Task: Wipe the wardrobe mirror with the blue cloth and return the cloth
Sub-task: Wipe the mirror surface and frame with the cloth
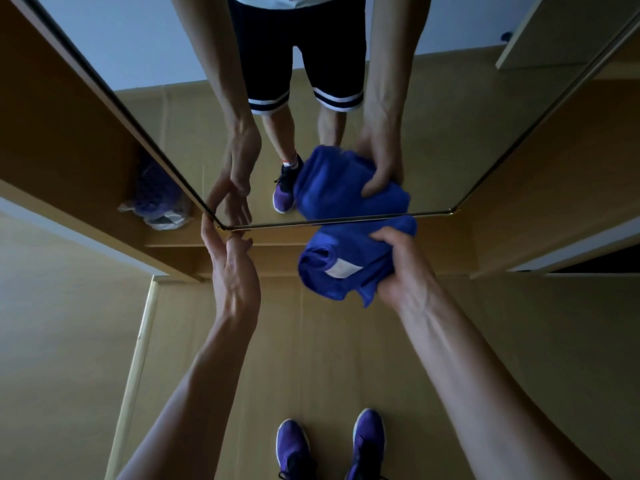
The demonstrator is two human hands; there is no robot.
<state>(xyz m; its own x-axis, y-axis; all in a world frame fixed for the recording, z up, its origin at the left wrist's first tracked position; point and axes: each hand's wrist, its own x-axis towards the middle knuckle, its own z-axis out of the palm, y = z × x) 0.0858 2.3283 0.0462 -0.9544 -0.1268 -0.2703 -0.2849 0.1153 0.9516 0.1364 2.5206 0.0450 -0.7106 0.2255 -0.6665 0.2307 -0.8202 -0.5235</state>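
Bunched blue cloth [332, 258], soft fabric with white label, gripped by right hand [401, 268] and held against bottom edge of tall thin-framed wardrobe mirror [450, 133]. Left hand [235, 271] released, fingers straight, tips touching mirror's lower left corner. Clear plastic bag [156, 202] with purple contents seen on wooden shelf [104, 216], beyond left hand.

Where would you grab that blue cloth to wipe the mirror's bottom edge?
Grip the bunched near side of the blue cloth, coming from the right, as the right hand does. It is wadded thick there, beside the white label, so curled fingers probably get a full handful while the far face is left free to meet the wardrobe mirror.
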